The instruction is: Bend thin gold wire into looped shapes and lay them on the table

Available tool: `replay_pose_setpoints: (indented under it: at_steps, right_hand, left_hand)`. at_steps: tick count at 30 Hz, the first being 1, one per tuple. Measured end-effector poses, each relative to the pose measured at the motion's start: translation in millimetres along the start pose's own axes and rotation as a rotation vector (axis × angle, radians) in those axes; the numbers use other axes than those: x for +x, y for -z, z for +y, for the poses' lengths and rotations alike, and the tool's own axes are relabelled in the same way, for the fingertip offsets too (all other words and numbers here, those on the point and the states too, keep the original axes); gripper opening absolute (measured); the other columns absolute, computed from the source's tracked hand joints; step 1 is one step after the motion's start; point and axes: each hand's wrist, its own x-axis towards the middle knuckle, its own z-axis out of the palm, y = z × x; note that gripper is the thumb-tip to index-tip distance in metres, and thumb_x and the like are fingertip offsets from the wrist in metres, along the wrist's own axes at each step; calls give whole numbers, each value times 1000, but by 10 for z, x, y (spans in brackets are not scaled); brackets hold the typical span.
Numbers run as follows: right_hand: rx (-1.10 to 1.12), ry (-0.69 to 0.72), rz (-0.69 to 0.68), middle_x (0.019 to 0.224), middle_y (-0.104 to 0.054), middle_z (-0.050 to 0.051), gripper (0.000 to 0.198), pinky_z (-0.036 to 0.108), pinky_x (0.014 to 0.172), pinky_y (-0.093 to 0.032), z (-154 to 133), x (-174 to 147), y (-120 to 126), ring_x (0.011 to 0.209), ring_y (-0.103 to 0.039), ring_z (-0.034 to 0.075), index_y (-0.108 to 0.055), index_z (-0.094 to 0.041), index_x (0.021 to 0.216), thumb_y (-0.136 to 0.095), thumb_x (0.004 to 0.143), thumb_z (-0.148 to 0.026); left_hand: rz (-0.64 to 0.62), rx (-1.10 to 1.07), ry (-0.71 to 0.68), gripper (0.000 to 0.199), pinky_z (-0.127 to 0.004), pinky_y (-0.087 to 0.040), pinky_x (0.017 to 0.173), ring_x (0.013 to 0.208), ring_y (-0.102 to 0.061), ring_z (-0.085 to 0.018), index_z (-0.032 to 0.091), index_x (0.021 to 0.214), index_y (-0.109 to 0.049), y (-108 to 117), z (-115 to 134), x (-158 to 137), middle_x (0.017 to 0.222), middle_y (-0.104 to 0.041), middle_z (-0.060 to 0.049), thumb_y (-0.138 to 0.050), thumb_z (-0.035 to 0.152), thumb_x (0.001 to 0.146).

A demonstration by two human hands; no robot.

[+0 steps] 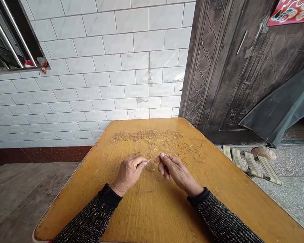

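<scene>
My left hand (131, 171) is closed in a pinch, thumb against forefinger, on a thin copper-coloured wire (150, 160). Just right of it, my right hand (174, 168) has its thumb pressed to the forefinger at the wire's other side, the other fingers curled below. The wire is so fine that its end in the right fingertips is hard to make out. Round wire loops (150, 166) show between and below the fingertips; whether they hang from the held wire or lie on the table, I cannot tell.
Several bent wire loops (172, 146) lie in rows across the wooden table (147, 216). A single loop (103, 157) lies at the left. Behind stand a white tiled wall (91, 67) and a dark carved door (218, 84). A strapped stool (253, 164) is at the right.
</scene>
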Motion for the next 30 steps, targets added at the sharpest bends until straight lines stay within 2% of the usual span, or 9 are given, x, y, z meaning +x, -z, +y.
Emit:
replay_pose_setpoints:
  at_steps: [5,8,13,18,24,30]
  right_hand:
    - [319,-125,157,51,-56,-1,39,19,36,-37,-5,42,39,35,-44,7,-55,-14,77,-54,74,-53]
    - [395,-149,188,55,-59,1,38,19,39,-41,-13,51,44,39,-49,7,-55,-14,73,-56,73,-52]
    - [264,-40,100,57,-59,1,41,21,43,-42,-57,7,2,41,-51,8,-53,-15,68,-55,72,-56]
    - [132,-39,3,54,-57,-1,43,21,42,-40,-52,-13,-21,40,-50,8,-53,-15,70,-50,74,-57]
    - [140,-55,-29,55,-58,-1,42,20,41,-40,-18,-4,-48,39,-51,7,-52,-15,71,-48,75,-57]
    - [155,-19,9,54,-59,-3,37,21,40,-39,-21,-33,-84,38,-52,10,-46,-17,93,-44,79,-50]
  left_hand:
    - [55,3,-1,23,-20,-36,55,55,-52,-11,17,73,-60,-32,9,-16,62,-62,-1,-42,26,85]
    - [64,32,-13,22,-21,-36,56,56,-52,-11,17,74,-60,-46,-6,-24,64,-62,-1,-42,25,85]
    - [-3,33,7,25,-22,-38,55,57,-52,-11,17,73,-59,-11,8,-9,64,-60,-1,-39,25,86]
    - [16,82,-143,20,-28,-43,74,86,-57,-17,19,98,-59,11,82,-10,95,-63,-6,-48,26,83]
    - [-27,325,-250,19,-26,-40,61,65,-55,-15,18,78,-60,-36,80,-33,69,-61,-3,-42,18,86]
    - [-36,531,-320,20,-26,-36,55,62,-53,-16,18,80,-57,-17,128,-35,66,-58,-2,-38,10,84]
